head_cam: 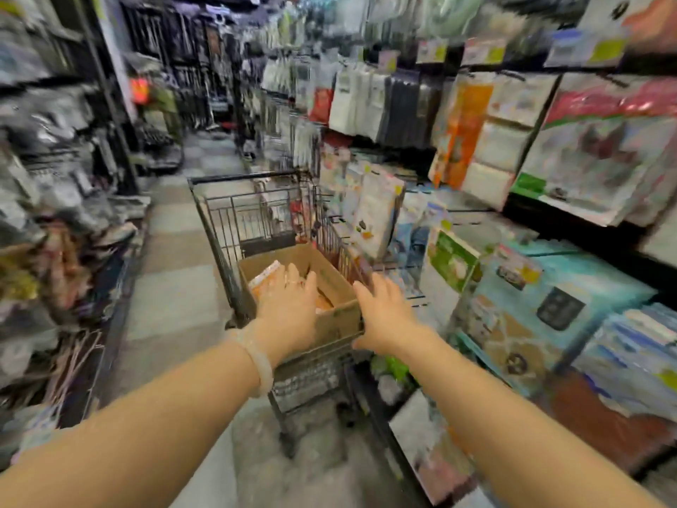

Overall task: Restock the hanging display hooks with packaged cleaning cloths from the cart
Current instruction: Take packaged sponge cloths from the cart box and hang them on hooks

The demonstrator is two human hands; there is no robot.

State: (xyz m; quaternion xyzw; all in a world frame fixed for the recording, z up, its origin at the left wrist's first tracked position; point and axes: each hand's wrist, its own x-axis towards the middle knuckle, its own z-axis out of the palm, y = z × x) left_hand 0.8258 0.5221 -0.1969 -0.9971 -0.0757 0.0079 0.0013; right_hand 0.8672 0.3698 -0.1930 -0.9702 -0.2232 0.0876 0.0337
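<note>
While your left hand [289, 306] reaches flat, fingers spread, into the box [329, 284] in the cart [234, 214], touching orange packs [263, 278]. Your right hand [384, 317] lies spread at the box's corner, holding nothing.

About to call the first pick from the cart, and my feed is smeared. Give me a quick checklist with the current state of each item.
1. Left hand over the cardboard box: ok, fingers straight, holding nothing.
2. Right hand free: ok, open at the box's right edge.
3. Packaged cloths in the box: ok, orange-and-white packs show.
4. Box seated in the cart: ok.
5. Free hook on the display: cannot tell, too blurred.
</note>
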